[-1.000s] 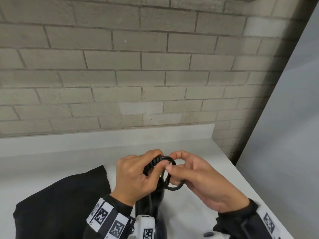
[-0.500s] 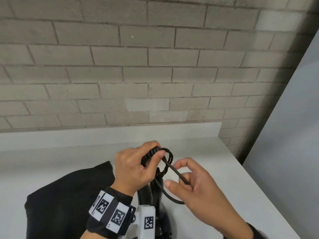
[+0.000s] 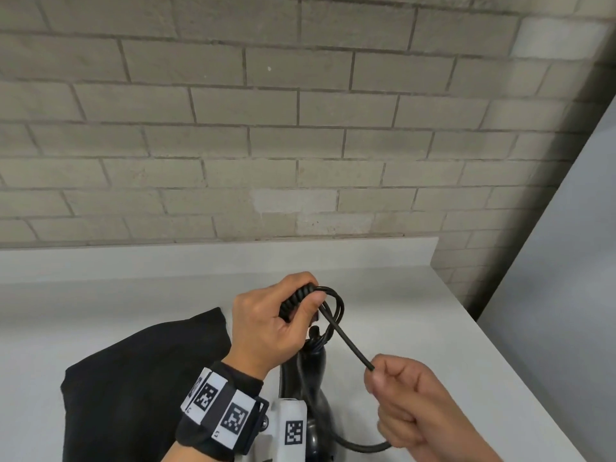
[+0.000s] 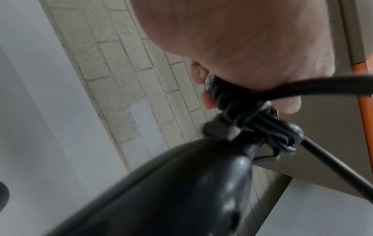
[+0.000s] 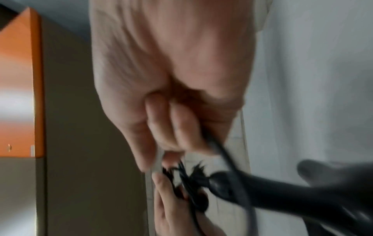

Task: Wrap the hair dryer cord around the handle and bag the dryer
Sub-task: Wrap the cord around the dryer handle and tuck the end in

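Head view down over both hands; wrist views close along each palm, sharing the cord [image 3: 346,341].

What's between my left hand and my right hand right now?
In the head view, a straight stretch of black cord runs from the coil gripped in the left hand to the right hand. Behind it lies bare white counter.

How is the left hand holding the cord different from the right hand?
The left hand grips the tightly coiled bundle of cord up above the hair dryer; the right hand grips one straight strand, lower and nearer the camera. The left hand shows its back; the right hand shows its curled fingers. Both are closed around the same black cord.
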Tool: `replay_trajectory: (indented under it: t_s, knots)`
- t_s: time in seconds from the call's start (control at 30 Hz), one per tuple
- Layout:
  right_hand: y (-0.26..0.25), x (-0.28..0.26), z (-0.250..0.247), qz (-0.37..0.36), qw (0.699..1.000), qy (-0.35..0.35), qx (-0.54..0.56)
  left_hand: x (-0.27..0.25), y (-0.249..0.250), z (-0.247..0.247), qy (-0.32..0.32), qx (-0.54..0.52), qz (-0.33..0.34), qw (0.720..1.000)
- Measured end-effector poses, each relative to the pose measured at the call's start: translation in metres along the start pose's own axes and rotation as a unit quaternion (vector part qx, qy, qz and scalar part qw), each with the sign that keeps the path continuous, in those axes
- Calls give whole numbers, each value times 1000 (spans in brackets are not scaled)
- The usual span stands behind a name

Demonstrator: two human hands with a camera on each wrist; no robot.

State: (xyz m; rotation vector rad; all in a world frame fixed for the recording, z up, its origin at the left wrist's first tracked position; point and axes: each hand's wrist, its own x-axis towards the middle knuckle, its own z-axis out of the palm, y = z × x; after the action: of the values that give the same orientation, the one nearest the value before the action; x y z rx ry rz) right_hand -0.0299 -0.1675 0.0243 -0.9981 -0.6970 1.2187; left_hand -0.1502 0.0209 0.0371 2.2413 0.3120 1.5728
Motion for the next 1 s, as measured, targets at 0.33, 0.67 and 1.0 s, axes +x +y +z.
replay_trajectory:
  t_s: [0.33, 0.67, 1.0]
  knots:
    - [-7, 5, -2, -187, 898, 295, -267, -5, 2, 9, 19, 18, -60, 998]
    - [49, 29, 62, -262, 832, 209, -443, -6, 7, 11, 55, 100, -55, 992]
    - [37, 28, 45, -199, 882, 110, -414, -8, 2, 5, 53, 40, -102, 993]
